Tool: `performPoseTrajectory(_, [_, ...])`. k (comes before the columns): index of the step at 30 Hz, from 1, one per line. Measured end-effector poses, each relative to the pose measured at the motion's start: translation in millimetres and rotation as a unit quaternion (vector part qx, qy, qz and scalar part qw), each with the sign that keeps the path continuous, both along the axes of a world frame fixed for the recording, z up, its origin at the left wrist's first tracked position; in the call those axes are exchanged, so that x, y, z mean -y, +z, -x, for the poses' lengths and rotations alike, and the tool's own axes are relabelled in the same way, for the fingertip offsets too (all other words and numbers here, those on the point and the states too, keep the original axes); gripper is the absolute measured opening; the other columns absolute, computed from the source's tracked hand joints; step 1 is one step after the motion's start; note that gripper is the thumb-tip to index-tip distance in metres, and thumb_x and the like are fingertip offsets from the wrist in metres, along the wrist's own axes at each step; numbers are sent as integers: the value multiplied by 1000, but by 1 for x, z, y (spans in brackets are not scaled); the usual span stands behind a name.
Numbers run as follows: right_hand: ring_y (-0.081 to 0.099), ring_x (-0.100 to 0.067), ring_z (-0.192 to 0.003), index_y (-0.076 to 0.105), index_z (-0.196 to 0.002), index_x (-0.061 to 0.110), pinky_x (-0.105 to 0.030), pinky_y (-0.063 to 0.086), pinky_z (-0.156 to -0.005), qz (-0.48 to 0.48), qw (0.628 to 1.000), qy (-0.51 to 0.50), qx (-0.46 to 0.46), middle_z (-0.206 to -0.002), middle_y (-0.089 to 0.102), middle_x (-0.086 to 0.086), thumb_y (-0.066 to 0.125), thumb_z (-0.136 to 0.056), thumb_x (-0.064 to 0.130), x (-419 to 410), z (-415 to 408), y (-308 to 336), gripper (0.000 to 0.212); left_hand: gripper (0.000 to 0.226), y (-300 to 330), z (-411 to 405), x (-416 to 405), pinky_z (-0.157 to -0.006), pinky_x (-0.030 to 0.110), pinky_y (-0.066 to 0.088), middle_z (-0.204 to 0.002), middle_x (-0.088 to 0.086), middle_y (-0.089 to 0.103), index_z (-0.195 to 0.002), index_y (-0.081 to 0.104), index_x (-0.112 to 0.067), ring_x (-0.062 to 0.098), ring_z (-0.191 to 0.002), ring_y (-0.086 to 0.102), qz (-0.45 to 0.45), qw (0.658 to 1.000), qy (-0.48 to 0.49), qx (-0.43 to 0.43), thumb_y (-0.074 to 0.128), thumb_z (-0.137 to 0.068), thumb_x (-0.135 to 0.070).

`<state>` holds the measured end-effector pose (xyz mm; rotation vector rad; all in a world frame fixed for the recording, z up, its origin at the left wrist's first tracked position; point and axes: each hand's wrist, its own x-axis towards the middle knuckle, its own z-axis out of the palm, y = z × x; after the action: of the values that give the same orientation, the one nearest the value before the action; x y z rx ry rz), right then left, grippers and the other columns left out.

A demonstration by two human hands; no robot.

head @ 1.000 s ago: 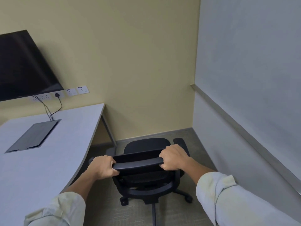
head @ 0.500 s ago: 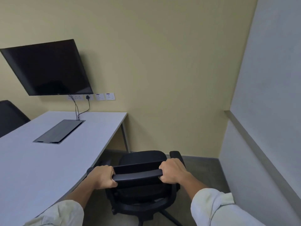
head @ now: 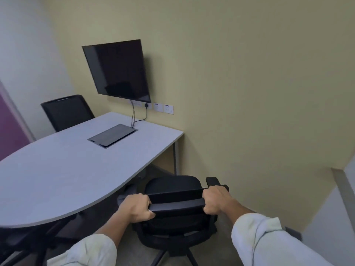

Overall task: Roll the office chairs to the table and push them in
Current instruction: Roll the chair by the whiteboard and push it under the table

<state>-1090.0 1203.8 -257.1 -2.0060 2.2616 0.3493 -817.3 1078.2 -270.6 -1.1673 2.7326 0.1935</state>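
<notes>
A yellow wall (head: 249, 83) fills most of the view, meeting a grey wall (head: 326, 217) at the right. Against the yellow wall stands a pale grey desk (head: 57, 169), its near edge curved and its far right corner close to the wall, held up there by a thin metal leg (head: 175, 158). A dark screen (head: 117, 71) hangs on the wall above the desk's far edge, with white sockets (head: 163, 108) just below its right corner and black cables (head: 134, 118) running from there down to a dark hatch (head: 113, 135) set flush in the desk top near the far edge.

A black office chair (head: 172, 212) stands on the carpet (head: 221, 244) just beside the desk's curved near edge, toward its right end, with the seat facing the yellow wall and one armrest (head: 212, 181) showing at the right. It is not under the desk top. A second black chair (head: 67, 112) sits beyond the desk's far left edge, only its backrest showing. Part of a third dark chair (head: 28, 240), blurred, shows under the desk's near left edge.

Both hands are closed around the top bar of the near chair's backrest, well apart: the left hand (head: 135, 209) at the bar's left end, the right hand (head: 216, 199) at its right end, fingers curled over the bar. Pale rolled sleeves (head: 269, 244) cover the forearms.
</notes>
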Motion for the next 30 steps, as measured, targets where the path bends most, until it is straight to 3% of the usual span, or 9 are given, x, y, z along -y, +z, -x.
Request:
performPoseTrajectory(7, [54, -24, -75, 55, -86, 18, -34, 47, -66, -28, 998, 53, 10, -86, 59, -5, 56, -74, 24, 25, 66, 4, 14, 32, 0, 49, -29, -52, 30, 37, -56, -5, 53, -60, 53, -21, 17, -55, 53, 18, 997, 73, -16, 48, -72, -50])
performPoseTrajectory(12, [53, -25, -70, 58, -81, 17, -32, 42, -63, 9, 996, 89, 23, -77, 57, -3, 55, -71, 23, 45, 86, -3, 12, 39, -2, 64, -19, -51, 28, 37, -59, -3, 58, -65, 61, -17, 17, -55, 55, 40, 994, 103, -5, 48, -72, -52])
performPoseTrajectory(17, [55, -25, -65, 58, -73, 20, -31, 43, -59, 24, 989, 140, 29, -67, 55, 0, 55, -68, 26, 94, 108, -12, 9, 35, -5, 78, 10, -49, 26, 33, -56, -5, 51, -57, 49, -22, 13, -51, 48, 47, 990, 130, 1, 49, -75, -53])
performPoseTrajectory(24, [59, -24, -67, 54, -61, 23, -32, 50, -60, 26, 987, 154, 41, -64, 57, 2, 53, -61, 24, 158, 126, -15, 1, 35, -2, 96, 47, -52, 30, 36, -54, -4, 51, -54, 47, -20, 17, -52, 50, 51, 985, 164, 1, 47, -73, -50])
performPoseTrajectory(30, [60, -20, -64, 60, -65, 21, -30, 48, -56, 17, 984, 171, 36, -64, 62, 2, 53, -60, 24, 220, 136, -13, 9, 37, -3, 107, 90, -59, 34, 49, -61, 0, 59, -61, 56, -16, 23, -59, 59, 52, 981, 189, 7, 46, -72, -49])
